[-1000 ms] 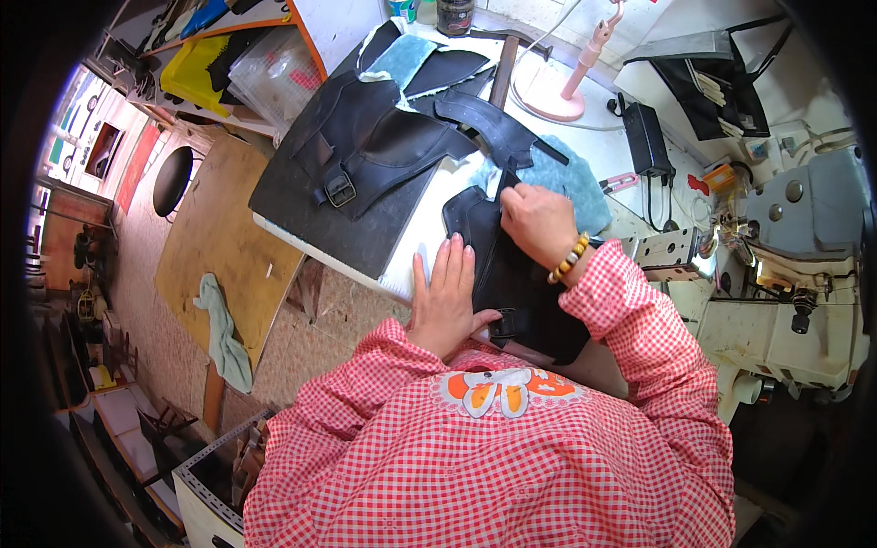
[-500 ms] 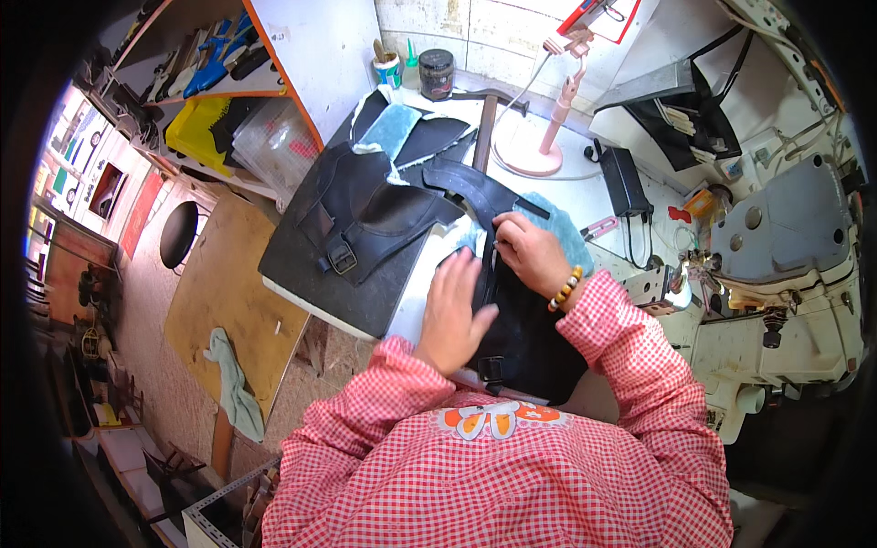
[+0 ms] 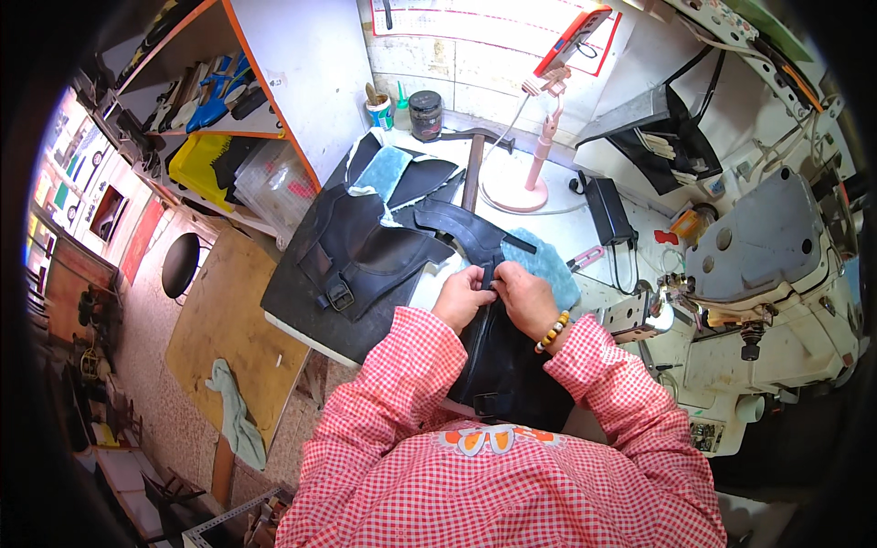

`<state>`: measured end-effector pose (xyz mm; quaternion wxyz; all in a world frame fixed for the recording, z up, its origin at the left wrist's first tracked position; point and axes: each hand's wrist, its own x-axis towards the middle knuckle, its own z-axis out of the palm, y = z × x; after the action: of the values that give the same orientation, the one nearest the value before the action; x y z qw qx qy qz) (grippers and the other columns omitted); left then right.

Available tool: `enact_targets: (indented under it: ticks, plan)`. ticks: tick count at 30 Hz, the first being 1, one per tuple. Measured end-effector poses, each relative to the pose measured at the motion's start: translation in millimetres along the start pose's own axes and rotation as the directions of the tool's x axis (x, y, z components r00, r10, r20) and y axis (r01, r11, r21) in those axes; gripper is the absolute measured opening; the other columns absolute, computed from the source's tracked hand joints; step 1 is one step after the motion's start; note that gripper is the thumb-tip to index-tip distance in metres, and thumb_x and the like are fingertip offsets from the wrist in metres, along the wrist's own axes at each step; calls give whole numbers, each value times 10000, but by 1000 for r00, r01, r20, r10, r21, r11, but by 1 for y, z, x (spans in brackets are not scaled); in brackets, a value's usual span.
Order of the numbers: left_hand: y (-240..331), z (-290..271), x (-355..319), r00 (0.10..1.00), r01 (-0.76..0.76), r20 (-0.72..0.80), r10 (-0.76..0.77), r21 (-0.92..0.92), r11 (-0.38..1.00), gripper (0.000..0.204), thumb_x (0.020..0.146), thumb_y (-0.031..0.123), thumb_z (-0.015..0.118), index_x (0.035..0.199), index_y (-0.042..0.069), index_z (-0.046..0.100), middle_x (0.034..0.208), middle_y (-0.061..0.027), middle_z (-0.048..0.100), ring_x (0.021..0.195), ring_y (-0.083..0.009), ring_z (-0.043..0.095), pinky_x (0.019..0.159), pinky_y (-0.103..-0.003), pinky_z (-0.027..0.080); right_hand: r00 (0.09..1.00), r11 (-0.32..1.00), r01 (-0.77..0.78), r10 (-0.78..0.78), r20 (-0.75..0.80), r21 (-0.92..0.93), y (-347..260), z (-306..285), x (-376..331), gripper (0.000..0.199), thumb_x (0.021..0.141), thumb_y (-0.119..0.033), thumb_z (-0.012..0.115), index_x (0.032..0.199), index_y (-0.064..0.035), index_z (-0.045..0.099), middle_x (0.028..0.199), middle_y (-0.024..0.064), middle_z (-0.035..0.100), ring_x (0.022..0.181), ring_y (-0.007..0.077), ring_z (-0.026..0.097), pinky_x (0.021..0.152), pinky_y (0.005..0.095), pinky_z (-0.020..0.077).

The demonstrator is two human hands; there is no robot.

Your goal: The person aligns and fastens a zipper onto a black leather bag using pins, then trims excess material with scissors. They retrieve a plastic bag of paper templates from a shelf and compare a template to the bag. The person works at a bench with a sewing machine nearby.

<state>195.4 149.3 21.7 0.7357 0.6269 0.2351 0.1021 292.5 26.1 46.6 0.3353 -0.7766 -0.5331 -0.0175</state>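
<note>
A black leather piece (image 3: pixel 501 365) with a narrow strap (image 3: pixel 489 270) along its top lies at the near edge of the tabletop (image 3: pixel 585 233), running down toward the person's lap, and both hands meet at that strap. The left hand (image 3: pixel 464 294) is closed in a pinch on the strap from its side, and the right hand (image 3: pixel 523 294), with a beaded bracelet (image 3: pixel 552 331) at its wrist, pinches the same strap just beside it, fingertips almost touching. It looks like a fitting or aligning step, the strap being set in place on the piece; a next move would likely call for a steady two-handed hold so the strap does not slip off line. Under the strap a pale blue fleecy lining (image 3: pixel 541 265) shows, and to the left a stack of black leather panels with a buckle (image 3: pixel 340 294) lies on the tabletop. Beyond it stands a dark round jar (image 3: pixel 426 115) beside a small cup of tools (image 3: pixel 378 110), then a pink stand (image 3: pixel 523 187) holding a red phone (image 3: pixel 574 38). A black power adapter (image 3: pixel 605 212) lies near the stand, and a grey-white sewing machine (image 3: pixel 767 274) fills the right side. On the wall behind hangs a white sheet with a red border (image 3: pixel 475 20), its print too small to tell. The orange-edged shelf (image 3: pixel 274 110) at left holds a flat yellow package (image 3: pixel 196 160) and clear plastic bags (image 3: pixel 274 187).
</note>
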Motion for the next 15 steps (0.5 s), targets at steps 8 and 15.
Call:
enact_targets:
  ticks: [8,15]
  plan:
    - [-3,7,3,998,52,-37,-60,-170,984,353,807,-117,626,1143,-15,592,919,-27,662,828,-108,625,774,-234,501,990,991,-121,125,-70,54,14,16,8,157,932,-196,595,979,-90,490,788,200,648,704,426,626,585,499,486]
    - [-1,3,3,997,62,-30,-70,-213,975,305,806,-105,613,1095,-6,604,912,-28,659,831,-105,627,759,-225,493,896,682,-443,310,319,582,17,2,14,130,891,-100,637,916,-1,557,750,64,608,590,128,603,494,282,498]
